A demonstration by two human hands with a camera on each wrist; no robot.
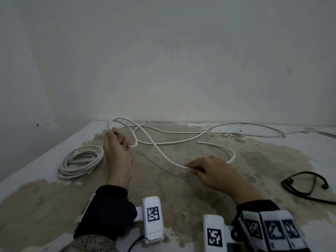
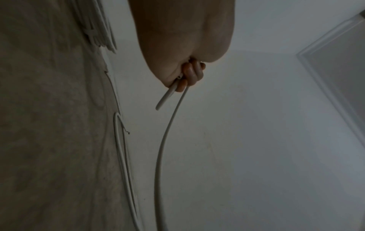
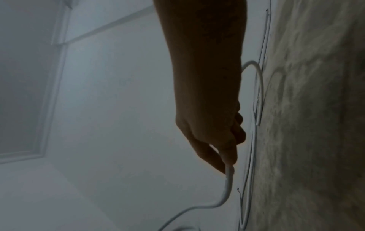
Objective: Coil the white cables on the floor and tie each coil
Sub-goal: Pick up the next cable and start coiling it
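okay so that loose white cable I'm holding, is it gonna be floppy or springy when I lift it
Probably springy: the loose white cable holds broad open curves on the floor, never sharp kinks. It arches unsupported above your left hand, so loops may spring open. It looks thin and likely light; your right hand pinches it with fingertips.

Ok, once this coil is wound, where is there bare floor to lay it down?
Bare floor lies in front of the finished coil, left of the left hand. More lies between the right hand and the black cable. The stretch by the wall is crowded with loose white cable.
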